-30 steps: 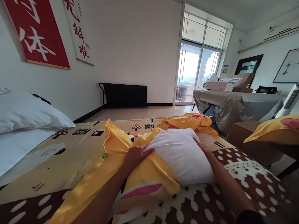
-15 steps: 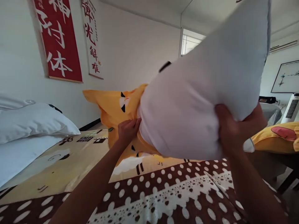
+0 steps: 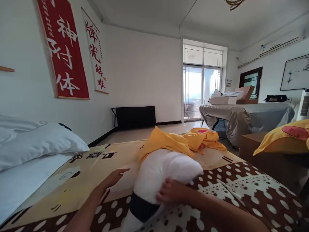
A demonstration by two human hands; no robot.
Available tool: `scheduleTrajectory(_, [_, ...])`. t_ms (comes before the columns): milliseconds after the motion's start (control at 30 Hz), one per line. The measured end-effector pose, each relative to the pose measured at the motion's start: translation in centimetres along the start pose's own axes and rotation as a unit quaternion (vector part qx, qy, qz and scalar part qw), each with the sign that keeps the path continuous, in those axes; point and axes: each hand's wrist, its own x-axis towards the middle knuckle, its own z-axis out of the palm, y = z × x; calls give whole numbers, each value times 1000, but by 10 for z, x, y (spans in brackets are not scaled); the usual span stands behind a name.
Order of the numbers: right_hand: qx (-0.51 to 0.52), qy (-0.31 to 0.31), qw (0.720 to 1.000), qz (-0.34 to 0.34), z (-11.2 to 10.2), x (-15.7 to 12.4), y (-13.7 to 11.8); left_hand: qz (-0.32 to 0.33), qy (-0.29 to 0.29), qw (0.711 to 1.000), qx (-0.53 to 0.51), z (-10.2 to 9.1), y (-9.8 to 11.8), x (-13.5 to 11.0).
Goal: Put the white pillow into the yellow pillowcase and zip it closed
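White pillow (image 3: pixel 152 175) in the middle of it all, bent and dented on the patterned bedspread (image 3: pixel 241 199), a dark band (image 3: pixel 143 206) crossing its near end! Right hand (image 3: pixel 171 191) is in on its near right side, a little blurred, that grip clamped on the white fabric with the fingers curled in. Left hand (image 3: pixel 116 177) is out to the pillow's left, clear of it, grip apart and holding nothing, fingers pointing its way. Up at the pillow's far end, yellow cloth (image 3: pixel 169 141) lies right against it; whether it wraps around underneath, I cannot tell. Beyond the pillow to the right, more yellow cloth (image 3: pixel 205 138) sits rumpled, pink patches showing. Well to the pillow's left, there's another white pillow (image 3: pixel 43 141). Far off to its right, a yellow cushion (image 3: pixel 285 138) with a pink patch, and behind that a plastic-draped tabletop (image 3: pixel 251 114) bearing cartons (image 3: pixel 223 100).
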Motion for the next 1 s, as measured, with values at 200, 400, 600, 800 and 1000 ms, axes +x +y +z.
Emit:
scheduleTrajectory(200, [73,-116,989,57,0,0,-33,-25,-59,994,-88,-11,-29,4])
scheduleTrajectory(400, [336,-275,897,80,-49,34,48,137,-105,977,-124,15,89,-5])
scheduleTrajectory(600, [223,-159,853,445,-14,45,138,247,-101,962,59,47,153,7])
scheduleTrajectory(800, [166,-73,747,640,73,8,138,218,-57,968,112,78,165,1])
scheduleTrajectory(1000, [181,-22,797,575,78,-7,115,222,-29,966,128,88,170,-4])
